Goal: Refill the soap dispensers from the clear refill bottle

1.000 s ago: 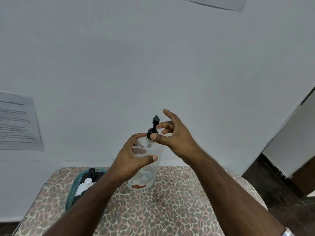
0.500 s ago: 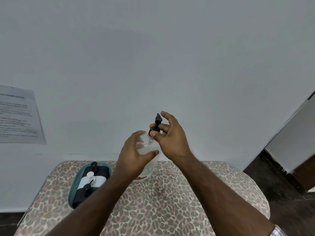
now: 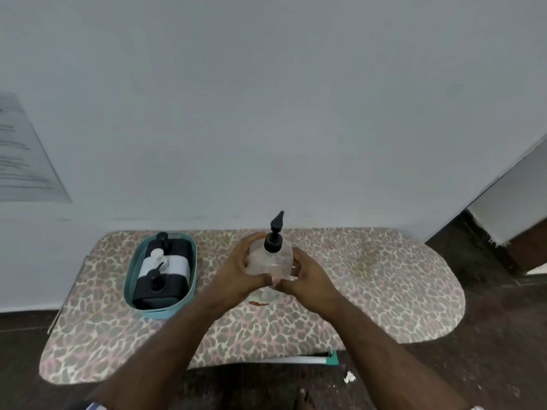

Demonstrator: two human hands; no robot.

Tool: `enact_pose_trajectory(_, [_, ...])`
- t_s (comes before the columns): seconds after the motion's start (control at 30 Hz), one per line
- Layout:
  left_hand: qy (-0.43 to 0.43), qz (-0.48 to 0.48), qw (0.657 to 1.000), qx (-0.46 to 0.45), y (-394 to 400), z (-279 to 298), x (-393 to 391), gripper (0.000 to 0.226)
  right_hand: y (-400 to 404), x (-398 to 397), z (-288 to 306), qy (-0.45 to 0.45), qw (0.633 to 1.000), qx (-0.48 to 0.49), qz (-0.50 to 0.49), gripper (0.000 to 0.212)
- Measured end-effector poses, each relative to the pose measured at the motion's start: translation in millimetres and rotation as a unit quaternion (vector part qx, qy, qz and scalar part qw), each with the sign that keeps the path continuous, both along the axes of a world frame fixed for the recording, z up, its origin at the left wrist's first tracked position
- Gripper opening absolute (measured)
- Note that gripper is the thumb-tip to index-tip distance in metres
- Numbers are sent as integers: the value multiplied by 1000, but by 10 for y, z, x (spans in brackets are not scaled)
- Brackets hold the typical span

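Observation:
A clear bottle (image 3: pixel 270 261) with a black pump top (image 3: pixel 274 238) stands upright over the middle of the leopard-print table (image 3: pixel 370 285). My left hand (image 3: pixel 241 269) grips its left side and my right hand (image 3: pixel 307 275) grips its right side, fingers curled round the body. Whether the bottle's base touches the table is hidden by my hands. To the left, a teal tray (image 3: pixel 192 261) holds three soap dispensers: a black one at the back (image 3: pixel 180 247), a white one (image 3: pixel 177 266) in the middle, and a black one in front (image 3: pixel 165 288).
The table stands against a pale wall, with a paper sheet (image 3: pixel 23 161) taped at the left. A small reddish smear (image 3: pixel 259 303) lies on the cloth below the bottle. Dark floor surrounds the table, with a white scrap (image 3: pixel 349 377) on it.
My right hand left the pump top and now grips the bottle's side. Both hands have lowered the bottle toward the table, and the view has tilted down.

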State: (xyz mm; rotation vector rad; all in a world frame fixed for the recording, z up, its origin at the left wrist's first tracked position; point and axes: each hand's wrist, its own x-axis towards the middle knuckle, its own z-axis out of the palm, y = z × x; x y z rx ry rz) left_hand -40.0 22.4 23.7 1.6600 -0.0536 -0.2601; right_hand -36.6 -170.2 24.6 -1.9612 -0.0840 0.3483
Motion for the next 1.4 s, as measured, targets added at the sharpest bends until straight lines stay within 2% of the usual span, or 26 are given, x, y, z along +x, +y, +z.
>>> enact_pose_trajectory(0.1, [40,-1,999,32,-25,-364,-86,93,-49,-37,-257,1,999,-21,-35,62])
enact_pose_trajectory(0.2, [80,33,993,75,-81,-682,-127,72,-103,60,-454,-24,997,-55,-49,60])
enact_pose_trajectory(0.3, [103,38,992,60,-186,-806,-92,54,-122,200,-612,-23,996,-63,-63,59])
enact_pose_trajectory(0.5, [93,37,992,81,-236,-858,403,66,-97,753,-754,-37,992,-76,-92,66])
enact_pose_trajectory(0.63, [95,48,992,63,-273,-817,728,67,-27,1174,-878,-50,989,-106,-94,52])
enact_pose_trajectory(0.83, [86,50,993,64,-229,-849,1055,69,81,1573,-1015,-78,988,-103,-83,52])
enact_pose_trajectory(1.1, [109,44,991,67,-186,-1033,1242,79,138,1756,-1140,-55,990,-102,-76,52])
enact_pose_trajectory(1.23, [131,37,986,95,-154,-1156,1281,95,155,1756,-1184,-35,991,-105,-72,54])
enact_pose_trajectory(1.4, [125,36,978,162,-202,-1114,1219,100,131,1720,-1225,-14,993,-108,-55,70])
